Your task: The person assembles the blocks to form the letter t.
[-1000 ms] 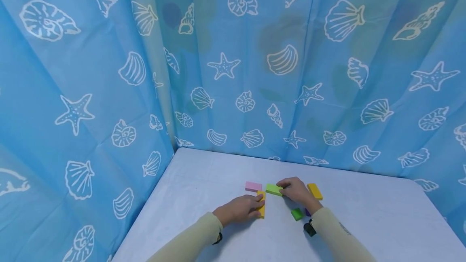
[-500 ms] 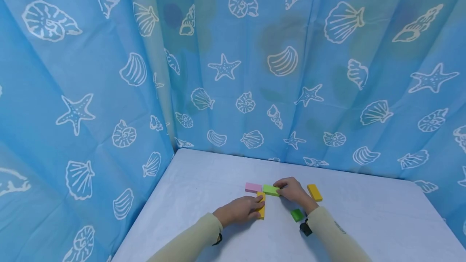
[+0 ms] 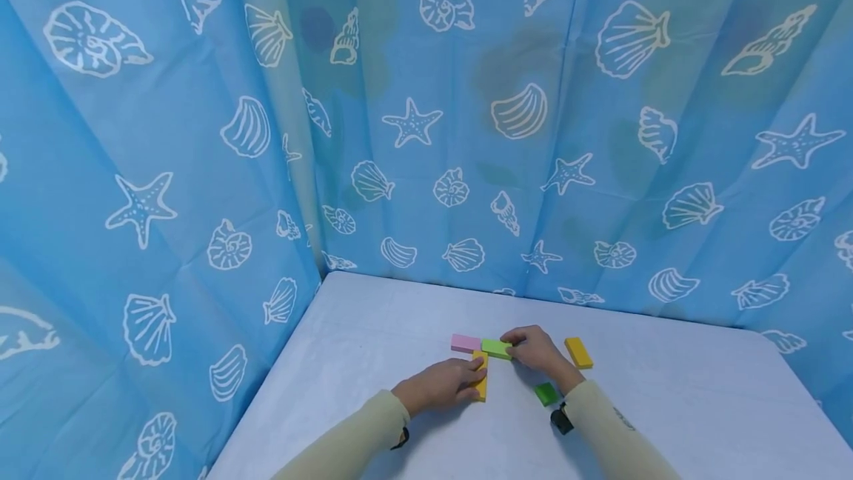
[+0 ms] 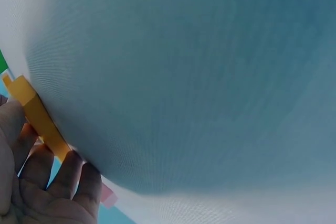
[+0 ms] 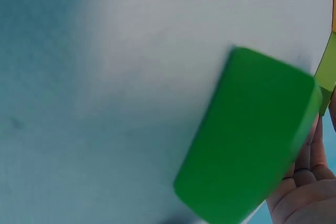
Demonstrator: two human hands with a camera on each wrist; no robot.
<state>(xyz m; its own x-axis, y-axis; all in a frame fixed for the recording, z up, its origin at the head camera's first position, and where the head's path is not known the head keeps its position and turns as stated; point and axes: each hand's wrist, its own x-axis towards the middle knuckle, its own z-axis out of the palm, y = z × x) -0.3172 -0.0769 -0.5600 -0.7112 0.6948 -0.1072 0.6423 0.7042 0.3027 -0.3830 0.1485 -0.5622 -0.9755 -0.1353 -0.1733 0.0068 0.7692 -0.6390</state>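
Observation:
In the head view my left hand [image 3: 436, 384] holds a yellow block [image 3: 480, 385] by its sides, thumb near the close end and fingers toward the far end. The left wrist view shows the same yellow block [image 4: 41, 121] against the fingers. My right hand [image 3: 537, 351] pinches the right end of a light green block [image 3: 495, 349]. That block's left end meets a pink block [image 3: 465, 343], end to end or nearly so. The yellow block's far end lies just in front of where those two meet; whether it touches them I cannot tell.
A dark green block [image 3: 546, 393] lies below the right wrist and looms large in the right wrist view. Farther right rests a second yellow block [image 3: 578, 352]. A blue shell-patterned curtain [image 3: 426, 169] stands behind and left of the white table [image 3: 373, 317].
My right hand has slid the light green block left, up to the pink block. A purple block seen earlier by the right wrist is now hidden. The left hand has stayed in place.

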